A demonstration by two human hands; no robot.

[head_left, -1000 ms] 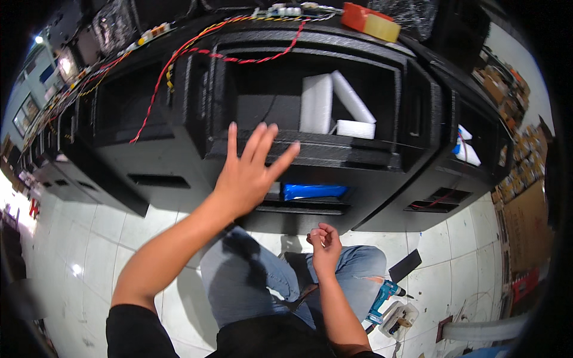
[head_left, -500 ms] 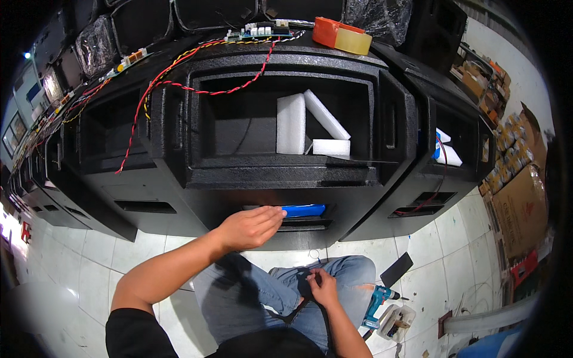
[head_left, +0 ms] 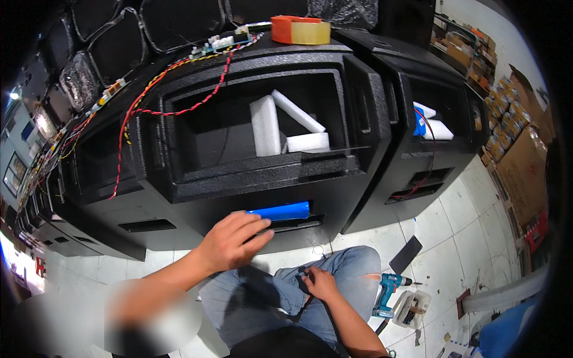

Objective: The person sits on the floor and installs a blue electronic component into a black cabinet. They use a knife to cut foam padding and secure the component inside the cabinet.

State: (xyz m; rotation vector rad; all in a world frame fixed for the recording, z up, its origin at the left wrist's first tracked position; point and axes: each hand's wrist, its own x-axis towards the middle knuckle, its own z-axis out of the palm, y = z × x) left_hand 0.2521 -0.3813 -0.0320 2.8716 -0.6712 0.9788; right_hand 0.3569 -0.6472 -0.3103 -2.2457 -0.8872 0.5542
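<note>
A long, smooth blue pack [head_left: 283, 211], which looks like a wrapped battery pack, lies at the slot [head_left: 298, 225] low in the front of the black speaker cabinet [head_left: 197, 221]. My left hand [head_left: 234, 240] is at the pack's left end, fingers over it and thumb lower down; the underside of the grip is hidden. My right hand [head_left: 321, 283] rests on my lap with its fingers curled in. Whatever small dark thing may be between those fingers cannot be made out.
White foam pieces [head_left: 265, 125] sit in the cabinet's upper recess. On top are a circuit board [head_left: 230, 40] with twisted wires [head_left: 224, 74] and a tape roll [head_left: 301, 30]. A cordless drill [head_left: 389, 292], a parts tub [head_left: 412, 310] and a dark flat panel [head_left: 406, 255] lie on the right floor.
The blue pack now shows further out in front of its slot, tilted a little. My left hand has turned, with its thumb lower. The whole view has shifted, and my right hand stays on my lap.
</note>
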